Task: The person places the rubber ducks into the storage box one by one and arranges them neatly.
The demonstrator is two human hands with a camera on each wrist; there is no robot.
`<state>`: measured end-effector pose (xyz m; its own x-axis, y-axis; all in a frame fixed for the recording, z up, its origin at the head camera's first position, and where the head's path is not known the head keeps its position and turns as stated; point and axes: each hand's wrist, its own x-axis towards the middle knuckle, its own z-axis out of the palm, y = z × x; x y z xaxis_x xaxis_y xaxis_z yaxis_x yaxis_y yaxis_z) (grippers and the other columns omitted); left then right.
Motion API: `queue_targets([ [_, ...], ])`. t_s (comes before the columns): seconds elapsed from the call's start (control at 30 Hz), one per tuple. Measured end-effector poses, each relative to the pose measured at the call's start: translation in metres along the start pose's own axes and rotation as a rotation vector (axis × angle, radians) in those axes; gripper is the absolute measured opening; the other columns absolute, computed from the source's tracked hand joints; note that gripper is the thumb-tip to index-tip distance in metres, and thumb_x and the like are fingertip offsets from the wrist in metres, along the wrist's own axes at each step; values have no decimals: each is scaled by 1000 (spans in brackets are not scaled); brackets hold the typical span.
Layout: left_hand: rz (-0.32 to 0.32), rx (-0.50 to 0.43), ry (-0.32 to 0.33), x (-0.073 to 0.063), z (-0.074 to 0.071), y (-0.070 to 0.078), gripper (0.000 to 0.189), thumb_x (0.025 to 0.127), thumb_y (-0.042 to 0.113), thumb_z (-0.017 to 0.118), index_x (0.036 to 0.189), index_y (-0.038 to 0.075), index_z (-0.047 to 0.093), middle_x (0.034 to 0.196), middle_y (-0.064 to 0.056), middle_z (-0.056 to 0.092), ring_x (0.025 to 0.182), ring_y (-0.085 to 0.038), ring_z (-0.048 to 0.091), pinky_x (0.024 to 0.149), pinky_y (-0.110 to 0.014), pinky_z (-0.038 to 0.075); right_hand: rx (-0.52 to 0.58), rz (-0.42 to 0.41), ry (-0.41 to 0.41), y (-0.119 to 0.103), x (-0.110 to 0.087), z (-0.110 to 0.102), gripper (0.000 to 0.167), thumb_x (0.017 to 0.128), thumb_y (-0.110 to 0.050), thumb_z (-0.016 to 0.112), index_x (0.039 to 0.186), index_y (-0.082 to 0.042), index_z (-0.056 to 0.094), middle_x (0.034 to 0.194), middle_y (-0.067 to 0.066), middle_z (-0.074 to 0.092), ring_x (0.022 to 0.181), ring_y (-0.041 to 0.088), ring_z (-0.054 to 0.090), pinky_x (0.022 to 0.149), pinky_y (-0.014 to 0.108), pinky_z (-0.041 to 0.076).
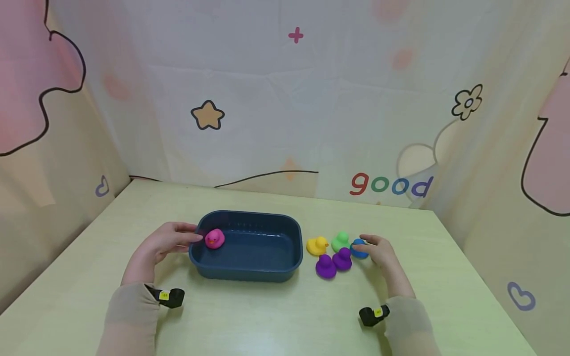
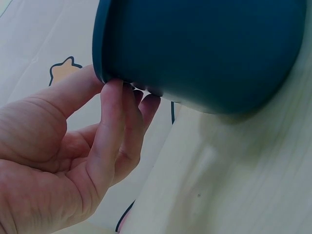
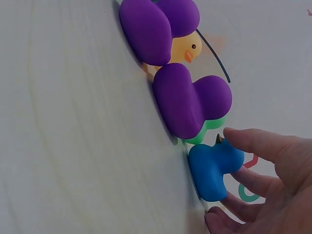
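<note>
My left hand (image 1: 171,241) grips the left rim of a dark blue plastic basin (image 1: 249,275), thumb over the edge and fingers against the outer wall (image 2: 195,58). A pink rubber duck (image 1: 214,239) sits inside, near that end. To the right of the basin, my right hand (image 1: 379,251) holds a blue rubber duck (image 3: 209,168) by its head and side; the duck stands on the table. Close beside it are a green duck (image 1: 340,241), two purple ducks (image 1: 326,267) and a yellow duck (image 1: 317,246).
The pale wooden table (image 1: 267,316) is bordered at the back and sides by a printed cloth (image 1: 276,123). A small black camera (image 1: 171,297) is strapped to the left wrist, and another camera (image 1: 373,315) to the right.
</note>
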<state>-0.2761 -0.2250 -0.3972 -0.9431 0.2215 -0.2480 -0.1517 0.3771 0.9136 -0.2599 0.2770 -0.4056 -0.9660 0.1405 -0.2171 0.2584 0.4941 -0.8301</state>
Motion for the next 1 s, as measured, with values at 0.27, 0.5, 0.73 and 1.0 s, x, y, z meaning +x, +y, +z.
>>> queue_targets([
  [0.27,10,-15,-6,-1,0,-2,68,93,25,67,142,-12,37,135,-30,52,94,-17,65,87,-31,57,3,-1,2,0,-1,2,60,93,-20,63,143,5,41,151,29,33,143,46,23,117,60,21],
  [0.5,7,-21,-9,0,-1,-1,67,93,23,66,142,-12,37,136,-29,52,95,-17,65,87,-31,57,-10,7,23,3,1,4,59,94,-23,63,141,6,42,148,29,38,139,44,29,117,57,23],
  [0.73,18,-29,-17,1,0,0,67,93,23,67,142,-13,37,134,-29,53,93,-16,65,85,-28,57,-31,-1,46,4,1,5,56,94,-23,64,137,8,45,142,30,43,132,43,37,114,56,29],
  [1.0,4,-9,-6,0,-1,0,65,94,23,65,142,-11,37,138,-30,49,97,-18,64,88,-30,57,-49,-10,53,5,1,3,57,94,-23,63,138,8,46,144,31,41,136,45,34,115,57,27],
])
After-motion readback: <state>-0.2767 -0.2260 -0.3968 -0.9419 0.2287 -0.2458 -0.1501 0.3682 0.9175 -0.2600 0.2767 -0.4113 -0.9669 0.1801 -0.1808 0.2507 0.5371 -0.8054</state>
